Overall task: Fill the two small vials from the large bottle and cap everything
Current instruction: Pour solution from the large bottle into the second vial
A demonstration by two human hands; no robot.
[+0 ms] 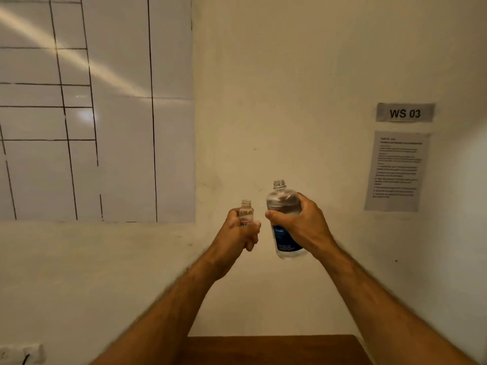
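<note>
My left hand point(238, 230) grips a small clear vial point(246, 210) held upright in the air, its mouth uncapped and only its upper half showing above my fingers. My right hand point(297, 222) grips the large clear bottle point(284, 219), which has a dark blue label and an open threaded neck. The bottle stands nearly upright, just right of the vial, and the two do not touch. Both are raised in front of the wall. No second vial and no caps are in view.
A brown wooden table edge point(276, 346) shows at the bottom centre. A whiteboard sheet point(92, 106) with black grid lines covers the left wall. On the right wall hang a "WS 03" sign point(405, 113) and a printed sheet point(396, 171). A wall socket point(21, 353) sits bottom left.
</note>
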